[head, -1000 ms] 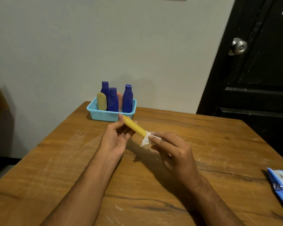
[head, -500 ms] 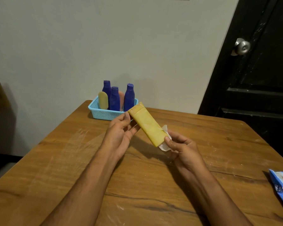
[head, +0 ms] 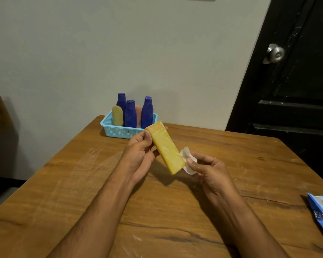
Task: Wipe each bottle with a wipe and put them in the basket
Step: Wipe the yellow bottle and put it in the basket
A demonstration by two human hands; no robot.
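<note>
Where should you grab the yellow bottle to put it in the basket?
Probably near the cap end, from its left, where the left hand already grips the yellow bottle. The flat, narrow body suits a thumb-and-fingers pinch, leaving the bottom free to drop into the basket.

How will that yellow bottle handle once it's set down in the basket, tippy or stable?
Probably stiff: the yellow bottle keeps its shape though the left hand holds only its top. It is tall and flat, so likely tippy upright; in the basket it could lean on the blue bottles.

dim, even indoor light; soft shadows under the hands on the table; wide-angle bending at edges; focus sharp
</note>
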